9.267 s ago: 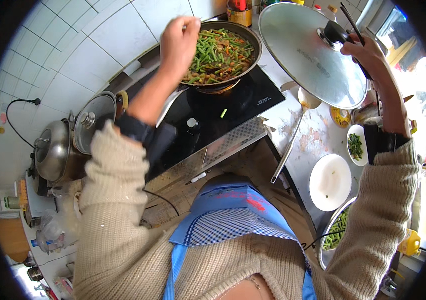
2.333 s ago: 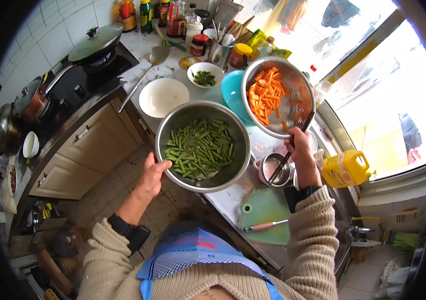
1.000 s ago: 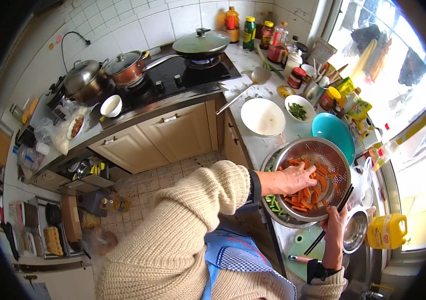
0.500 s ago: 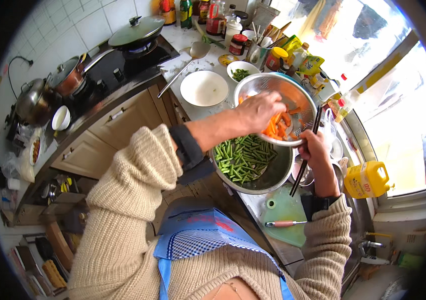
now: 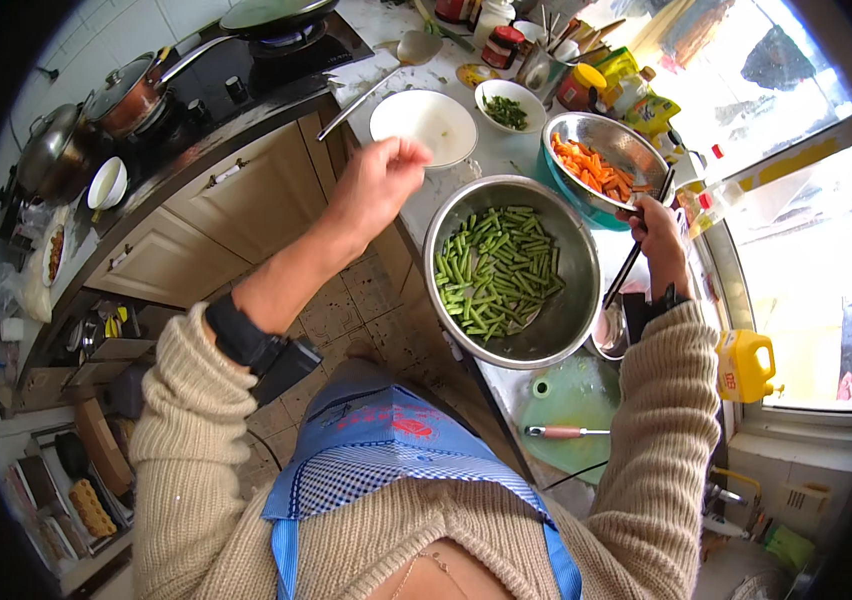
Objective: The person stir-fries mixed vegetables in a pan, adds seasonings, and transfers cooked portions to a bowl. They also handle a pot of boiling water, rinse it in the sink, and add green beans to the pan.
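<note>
My left hand (image 5: 378, 188), its fingers curled together, is over the near rim of a white bowl (image 5: 424, 122); anything in the fingers is hidden. In my right hand (image 5: 658, 232) are dark chopsticks (image 5: 623, 275), and its fingertips are at the rim of a metal colander (image 5: 568, 124). Sliced carrots (image 5: 596, 168) lie in the colander, which sits over a teal basin (image 5: 586, 207). Between my hands a large steel basin (image 5: 578, 262) contains cut green beans (image 5: 501, 270).
A small bowl of chopped greens (image 5: 506, 108) stands behind. A spatula (image 5: 386, 80) lies beside the stove (image 5: 276, 65), which bears pans. A peeler (image 5: 566, 432) lies on the green cutting board (image 5: 561, 400). A yellow jug (image 5: 743, 365) stands by the window.
The colander has moved up and back from over the beans onto the teal basin. My left hand has left the carrots and swung left to the white bowl. The chopsticks stay in my right hand.
</note>
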Demonstrator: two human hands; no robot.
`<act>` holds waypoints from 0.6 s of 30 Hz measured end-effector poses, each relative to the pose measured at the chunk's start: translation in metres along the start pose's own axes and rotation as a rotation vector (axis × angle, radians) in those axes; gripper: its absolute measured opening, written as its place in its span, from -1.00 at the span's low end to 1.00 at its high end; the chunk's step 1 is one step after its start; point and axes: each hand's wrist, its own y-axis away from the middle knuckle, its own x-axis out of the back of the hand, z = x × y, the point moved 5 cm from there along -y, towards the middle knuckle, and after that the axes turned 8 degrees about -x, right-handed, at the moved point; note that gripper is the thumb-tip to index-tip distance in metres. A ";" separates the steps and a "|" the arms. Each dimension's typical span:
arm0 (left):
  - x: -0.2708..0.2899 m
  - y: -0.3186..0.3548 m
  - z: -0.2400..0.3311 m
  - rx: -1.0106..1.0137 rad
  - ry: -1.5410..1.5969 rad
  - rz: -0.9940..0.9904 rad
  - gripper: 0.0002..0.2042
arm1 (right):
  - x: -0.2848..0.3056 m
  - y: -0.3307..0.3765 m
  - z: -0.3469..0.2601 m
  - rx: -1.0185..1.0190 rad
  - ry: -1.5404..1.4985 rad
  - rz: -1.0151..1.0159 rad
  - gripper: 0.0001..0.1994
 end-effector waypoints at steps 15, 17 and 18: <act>-0.045 0.072 -0.061 0.618 0.463 -0.524 -0.52 | 0.045 0.172 0.002 0.355 0.562 0.523 -0.61; -0.048 0.085 -0.060 0.683 0.531 -0.644 -0.55 | 0.045 0.220 0.010 0.435 0.859 0.751 -0.68; -0.052 0.099 -0.066 0.741 0.554 -0.680 -0.57 | 0.032 0.244 0.025 0.489 0.917 0.778 -0.71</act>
